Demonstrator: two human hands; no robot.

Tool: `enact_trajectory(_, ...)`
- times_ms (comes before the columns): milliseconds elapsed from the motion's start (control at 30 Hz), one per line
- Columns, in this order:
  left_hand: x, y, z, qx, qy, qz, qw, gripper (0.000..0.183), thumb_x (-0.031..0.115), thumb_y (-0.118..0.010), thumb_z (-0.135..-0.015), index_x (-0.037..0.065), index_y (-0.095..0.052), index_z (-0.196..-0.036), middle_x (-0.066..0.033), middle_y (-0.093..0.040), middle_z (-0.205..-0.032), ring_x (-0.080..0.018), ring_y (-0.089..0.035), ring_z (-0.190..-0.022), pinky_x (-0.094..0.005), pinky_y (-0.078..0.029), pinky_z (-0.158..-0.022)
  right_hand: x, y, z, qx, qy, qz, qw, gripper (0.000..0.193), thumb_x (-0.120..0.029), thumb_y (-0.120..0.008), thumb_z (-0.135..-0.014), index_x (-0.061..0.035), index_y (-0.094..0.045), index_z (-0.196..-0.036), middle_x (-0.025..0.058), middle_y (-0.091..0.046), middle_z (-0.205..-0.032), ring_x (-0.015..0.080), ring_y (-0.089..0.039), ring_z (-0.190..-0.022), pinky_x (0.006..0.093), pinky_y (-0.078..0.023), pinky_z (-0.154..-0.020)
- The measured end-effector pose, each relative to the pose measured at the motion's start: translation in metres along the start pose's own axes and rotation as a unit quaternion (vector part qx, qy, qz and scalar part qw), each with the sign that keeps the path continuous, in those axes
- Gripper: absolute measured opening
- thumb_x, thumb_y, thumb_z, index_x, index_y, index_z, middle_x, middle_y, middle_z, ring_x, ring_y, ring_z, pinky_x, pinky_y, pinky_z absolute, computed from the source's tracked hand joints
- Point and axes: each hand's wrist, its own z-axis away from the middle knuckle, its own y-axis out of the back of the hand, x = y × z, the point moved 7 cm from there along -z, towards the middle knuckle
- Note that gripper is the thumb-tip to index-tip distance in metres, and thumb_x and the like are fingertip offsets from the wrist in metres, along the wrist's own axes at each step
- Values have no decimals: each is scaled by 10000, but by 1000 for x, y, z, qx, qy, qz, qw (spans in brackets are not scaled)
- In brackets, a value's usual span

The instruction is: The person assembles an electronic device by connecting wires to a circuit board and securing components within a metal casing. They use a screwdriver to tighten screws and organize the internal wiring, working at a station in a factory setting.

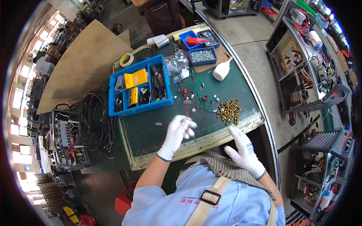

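Observation:
My left hand (176, 135), in a white glove, hovers over the near part of the green-topped table (147, 141), its fingers loosely curled and apart. A short dark-red wire (187, 110) with a pale, blurred end shows just beyond its fingers. Left of them lies a small white connector (158, 124) on a thin lead. Whether the hand touches either lead cannot be made out. At the table's front edge is my right hand (244, 152), also gloved, with fingers stretched and thumb apart. Just beyond it lies a heap of small brass fittings (228, 112). Red and green wires with white connectors (201, 100) lie tangled in the middle.
A blue divided toolbox (141, 107) holds yellow cases and hand tools. Small blue bins (203, 56) of hardware, a red bottle (197, 40) and a white squeeze bottle (221, 70) stand beyond. Black cables (98, 120) hang left; equipment racks (298, 67) line the right. Another person (160, 17) stands opposite.

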Motion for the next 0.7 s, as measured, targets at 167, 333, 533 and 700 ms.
enact_trajectory(167,52,-46,30,-175,88,215,957,290,311,-622,-959,50,-540,-1055,-71,-627,-887,-119,-563,-607,-209,-411,-496,-33,-71,-48,-206,-195,-314,906,266,-273,-507,-999,-19,-551,-935,129,-561,-761,288,-551,-735,382,-445,-689)
enact_trajectory(333,43,37,-11,5,35,433,901,186,252,-565,-994,76,-593,-1049,-50,-591,-838,-85,-403,-513,-221,-345,-437,-43,-63,-52,-263,-162,-159,938,337,-331,-459,-1018,-31,-531,-881,162,-543,-729,329,-573,-696,402,-443,-639)
enact_trajectory(533,47,157,-56,84,-82,478,870,192,273,-509,-1022,119,-622,-1005,-3,-641,-852,-78,-395,-471,-240,-337,-418,-30,-69,-30,-329,-175,-159,914,308,-300,-471,-1015,-34,-578,-905,157,-589,-757,320,-608,-727,391,-475,-672)
enact_trajectory(700,59,199,-89,158,-138,501,839,193,285,-535,-1012,121,-637,-999,29,-605,-756,-76,-454,-517,-237,-370,-454,-28,-60,-46,-284,-206,-159,923,269,-266,-524,-998,-19,-602,-929,115,-603,-757,235,-603,-715,348,-481,-672)
